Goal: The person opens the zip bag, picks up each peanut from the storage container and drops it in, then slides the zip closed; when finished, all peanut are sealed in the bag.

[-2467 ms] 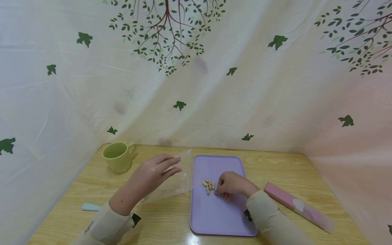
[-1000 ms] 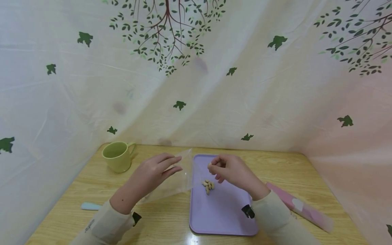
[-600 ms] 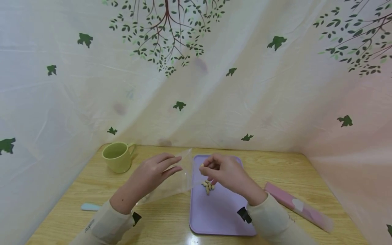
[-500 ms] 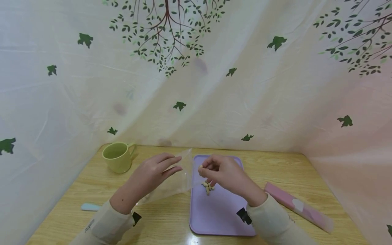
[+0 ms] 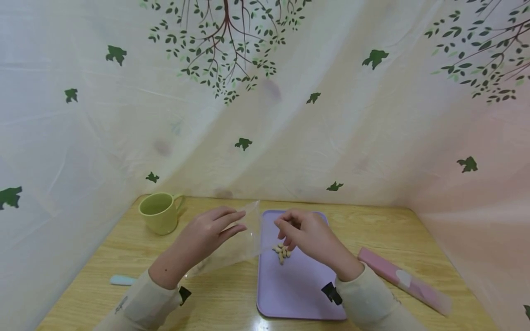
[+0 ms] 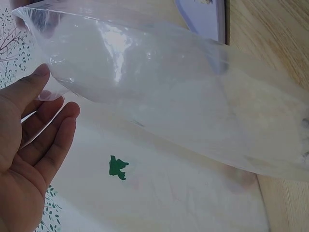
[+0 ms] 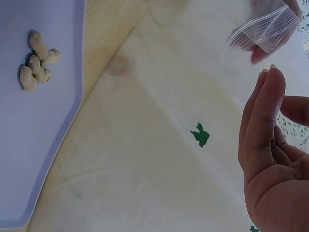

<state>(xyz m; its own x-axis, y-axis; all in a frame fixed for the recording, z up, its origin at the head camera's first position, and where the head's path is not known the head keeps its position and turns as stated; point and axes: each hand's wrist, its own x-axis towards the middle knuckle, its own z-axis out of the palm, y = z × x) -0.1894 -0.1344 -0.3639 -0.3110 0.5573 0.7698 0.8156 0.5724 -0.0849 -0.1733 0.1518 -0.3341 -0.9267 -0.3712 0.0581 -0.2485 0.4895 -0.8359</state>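
Observation:
My left hand (image 5: 213, 230) pinches the rim of a clear plastic zip bag (image 6: 159, 72), holding its mouth toward the right. The bag slants down to the left; small shapes at its low end are too faint to name. Level with the bag's mouth, just to its right, is my right hand (image 5: 304, 234), its fingers bent loosely. Nothing sits between thumb and fingers in the right wrist view, where they stand apart. Below it several unshelled peanuts (image 7: 36, 63) lie in a small heap on a lilac tray (image 5: 302, 285).
A yellow-green mug (image 5: 159, 214) stands at the back left of the wooden table (image 5: 219, 303). A light blue handle-like piece (image 5: 122, 280) pokes out by the left sleeve. Right of the tray lies a long pink box (image 5: 403, 280). A leaf-printed cloth (image 5: 198, 138) hangs behind.
The right hand picked a peanut off the tray and brought it up and left to the bag's mouth. Now its fingers have let go and drawn slightly back right. The left hand stayed put.

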